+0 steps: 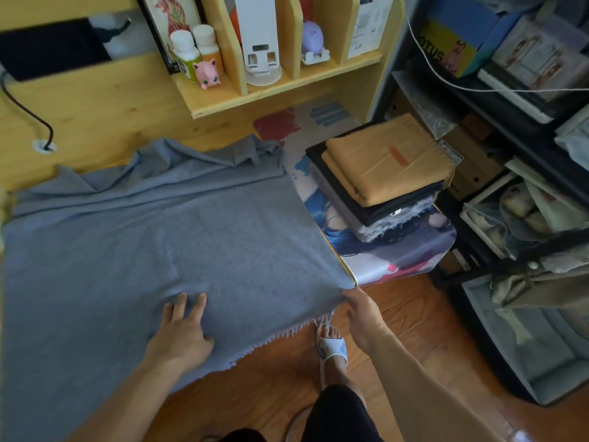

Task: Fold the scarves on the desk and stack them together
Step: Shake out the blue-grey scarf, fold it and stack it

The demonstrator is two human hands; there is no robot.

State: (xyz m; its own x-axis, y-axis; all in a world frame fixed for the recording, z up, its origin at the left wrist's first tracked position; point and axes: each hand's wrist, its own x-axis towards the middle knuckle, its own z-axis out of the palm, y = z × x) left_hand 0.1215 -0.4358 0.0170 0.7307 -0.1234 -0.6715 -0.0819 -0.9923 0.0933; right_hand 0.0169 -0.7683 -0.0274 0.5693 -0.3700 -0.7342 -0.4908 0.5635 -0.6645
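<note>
A large grey-blue scarf (165,228) lies spread over the wooden desk, wrinkled at the back, its fringed front edge hanging over the desk's front. My left hand (181,333) rests flat on the scarf near that front edge, fingers straight. My right hand (363,314) pinches the scarf's front right corner at the desk edge. On the right end of the desk stands a stack of folded scarves (382,177): a tan one on top, black and grey ones beneath.
A printed desk mat (398,256) lies under the stack. A wooden shelf (280,87) at the back holds bottles, a pink figure and a white stand. Dark racks with boxes (510,154) crowd the right. My sandalled foot (331,346) stands on the wood floor below.
</note>
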